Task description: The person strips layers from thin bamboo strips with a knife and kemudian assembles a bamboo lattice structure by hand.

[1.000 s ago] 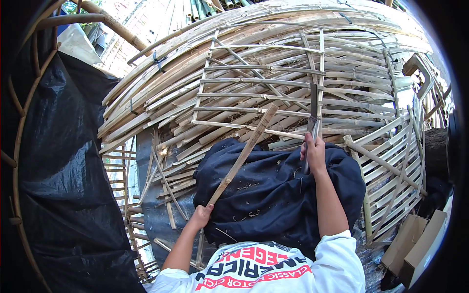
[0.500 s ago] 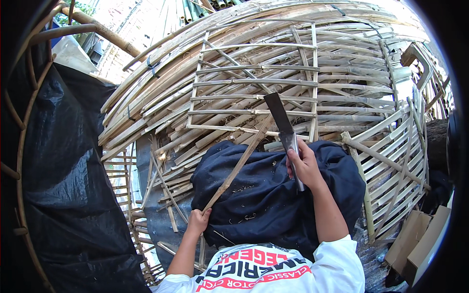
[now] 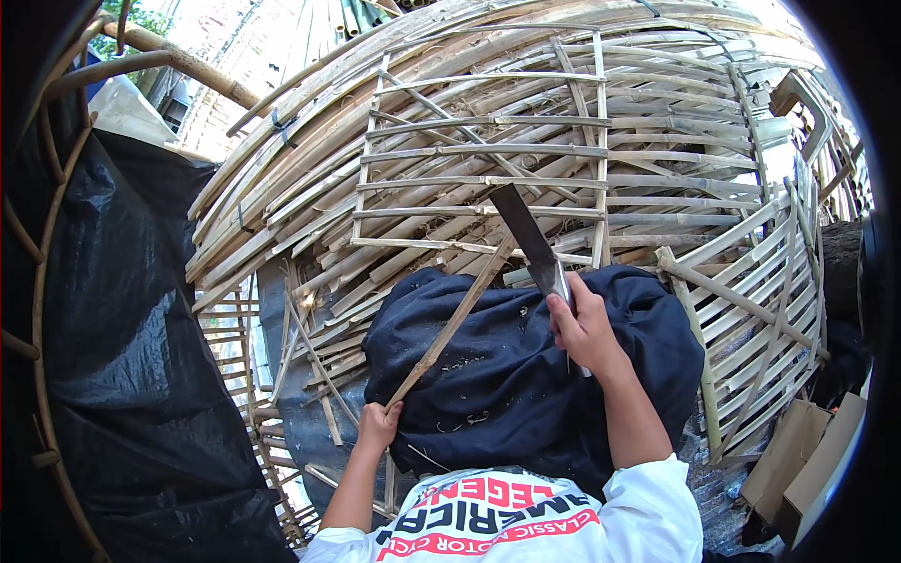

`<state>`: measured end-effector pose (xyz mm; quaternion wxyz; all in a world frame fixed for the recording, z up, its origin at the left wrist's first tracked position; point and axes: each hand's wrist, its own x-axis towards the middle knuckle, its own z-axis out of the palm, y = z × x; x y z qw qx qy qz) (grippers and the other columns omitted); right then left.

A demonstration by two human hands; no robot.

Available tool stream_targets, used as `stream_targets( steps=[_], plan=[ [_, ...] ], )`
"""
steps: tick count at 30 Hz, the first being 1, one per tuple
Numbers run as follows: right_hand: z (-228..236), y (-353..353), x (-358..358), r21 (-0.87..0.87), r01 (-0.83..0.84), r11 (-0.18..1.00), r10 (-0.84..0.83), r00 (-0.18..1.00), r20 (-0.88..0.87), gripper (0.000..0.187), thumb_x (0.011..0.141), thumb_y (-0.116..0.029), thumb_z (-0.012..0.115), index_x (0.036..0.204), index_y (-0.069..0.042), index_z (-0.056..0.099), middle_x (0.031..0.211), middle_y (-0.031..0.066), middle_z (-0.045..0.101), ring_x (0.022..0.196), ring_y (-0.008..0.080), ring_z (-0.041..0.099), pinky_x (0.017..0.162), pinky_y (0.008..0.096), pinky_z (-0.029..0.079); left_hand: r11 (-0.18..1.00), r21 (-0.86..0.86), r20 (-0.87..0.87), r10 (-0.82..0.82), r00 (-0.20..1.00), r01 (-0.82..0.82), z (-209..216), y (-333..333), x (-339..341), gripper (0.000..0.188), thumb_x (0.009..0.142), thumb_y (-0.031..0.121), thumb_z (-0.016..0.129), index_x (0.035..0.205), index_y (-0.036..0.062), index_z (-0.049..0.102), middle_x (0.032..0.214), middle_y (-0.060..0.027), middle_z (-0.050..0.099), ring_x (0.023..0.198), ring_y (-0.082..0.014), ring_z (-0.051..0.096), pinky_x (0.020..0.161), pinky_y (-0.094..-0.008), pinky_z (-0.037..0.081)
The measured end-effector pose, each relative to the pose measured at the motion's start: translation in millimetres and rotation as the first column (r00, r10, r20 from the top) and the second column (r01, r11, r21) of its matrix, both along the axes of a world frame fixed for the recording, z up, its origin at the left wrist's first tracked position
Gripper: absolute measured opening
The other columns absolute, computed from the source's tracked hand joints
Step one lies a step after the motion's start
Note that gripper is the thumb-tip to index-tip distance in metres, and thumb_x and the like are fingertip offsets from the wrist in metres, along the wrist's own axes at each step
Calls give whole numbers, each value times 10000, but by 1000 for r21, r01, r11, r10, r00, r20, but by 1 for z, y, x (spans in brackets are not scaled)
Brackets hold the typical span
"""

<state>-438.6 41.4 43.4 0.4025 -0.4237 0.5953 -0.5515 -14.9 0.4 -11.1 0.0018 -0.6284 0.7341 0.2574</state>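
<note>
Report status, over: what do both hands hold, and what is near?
Left hand gripping strip by near end. Right hand gripping knife. Knife near strip's far tip, contact unclear. Lattice beyond.

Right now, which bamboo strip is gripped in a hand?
The bamboo strip slanting across the dark blue cloth, its near end in the left hand; no other strip is held.

Black plastic sheet (image 3: 141, 310) at left, cardboard box (image 3: 826, 464) at lower right, green poles (image 3: 350, 19) at top
</note>
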Motion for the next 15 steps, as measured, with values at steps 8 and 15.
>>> stream_targets(
  steps=[8,15],
  plan=[
    [11,0,6,66,71,995,-85,970,227,243,996,-283,462,967,-42,481,605,36,513,421,71,474,387,215,370,1000,-20,3,-24,1000,24,-1,-1,0,825,831,691,497,551,-83,549,509,-291,459,595,-486,566,502,-498,422],
    [15,2,4,110,87,990,-115,952,283,234,985,-252,490,990,-19,500,577,33,524,425,79,501,392,232,384,998,-61,12,-22,1000,23,-1,2,-1,807,837,673,505,556,-82,554,506,-285,460,591,-478,571,497,-491,421]
  ],
)
